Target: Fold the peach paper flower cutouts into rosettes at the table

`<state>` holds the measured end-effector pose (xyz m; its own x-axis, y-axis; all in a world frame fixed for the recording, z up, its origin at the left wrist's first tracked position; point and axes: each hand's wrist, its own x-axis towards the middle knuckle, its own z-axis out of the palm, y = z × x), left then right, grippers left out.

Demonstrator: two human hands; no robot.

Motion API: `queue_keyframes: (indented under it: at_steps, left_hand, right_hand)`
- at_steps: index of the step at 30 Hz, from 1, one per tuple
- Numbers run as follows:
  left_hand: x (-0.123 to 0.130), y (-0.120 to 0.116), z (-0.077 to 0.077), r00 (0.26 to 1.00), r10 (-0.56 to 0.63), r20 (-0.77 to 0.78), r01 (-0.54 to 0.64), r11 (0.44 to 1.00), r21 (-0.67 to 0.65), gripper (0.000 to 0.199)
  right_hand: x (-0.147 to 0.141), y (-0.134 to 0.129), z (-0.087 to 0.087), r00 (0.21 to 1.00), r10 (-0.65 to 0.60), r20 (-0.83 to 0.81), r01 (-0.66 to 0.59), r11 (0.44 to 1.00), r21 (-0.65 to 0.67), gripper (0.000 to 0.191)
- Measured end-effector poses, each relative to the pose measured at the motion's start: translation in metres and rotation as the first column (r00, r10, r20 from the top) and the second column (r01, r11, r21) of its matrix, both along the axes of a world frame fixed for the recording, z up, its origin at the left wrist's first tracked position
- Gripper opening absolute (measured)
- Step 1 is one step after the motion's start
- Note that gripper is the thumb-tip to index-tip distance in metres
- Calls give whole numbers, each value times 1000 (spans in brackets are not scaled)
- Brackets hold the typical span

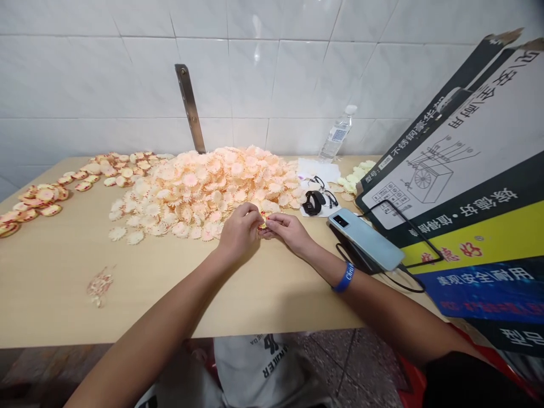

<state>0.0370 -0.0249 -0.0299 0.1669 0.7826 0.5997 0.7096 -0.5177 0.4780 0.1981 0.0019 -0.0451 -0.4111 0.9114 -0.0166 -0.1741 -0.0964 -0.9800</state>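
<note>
Both my hands meet at the front edge of a large heap of pale pink and cream flower-shaped pieces [221, 175]. Between them is a small yellow and red piece [262, 225]. My left hand [243, 229] has its fingers closed on the piece from the left. From the right, my right hand [289, 231] pinches it between thumb and finger. The fingers hide much of the piece. More red-edged yellow pieces [46, 194] lie in stacks and loose at the left of the table.
Small red and white scraps [101, 286] lie front left. A metal bar [190, 107] stands behind the heap. To the right are a water bottle [338, 135], glasses and a black watch [312, 203], a light blue phone [372, 239] with a cable, and large printed cartons [480, 141].
</note>
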Motion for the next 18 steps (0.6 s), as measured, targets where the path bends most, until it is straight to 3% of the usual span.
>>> queue_keyframes:
  at_steps: [5,13,16,18]
  left_hand:
    - [-4,2,2,998,-32,58,33,999,-25,15]
    - [-6,6,8,930,-15,367,100,972,-213,11]
    - [-8,10,8,836,-7,549,217,923,-319,12]
    - [-10,13,6,724,11,689,359,847,-391,17]
  right_hand:
    - [-3,-2,4,1000,-15,-25,14,1000,-18,40]
    - [0,2,2,999,41,-8,-41,999,-24,45]
    - [2,3,2,998,56,-11,-56,998,-42,46]
    - [2,3,4,998,57,-6,-58,997,-52,45]
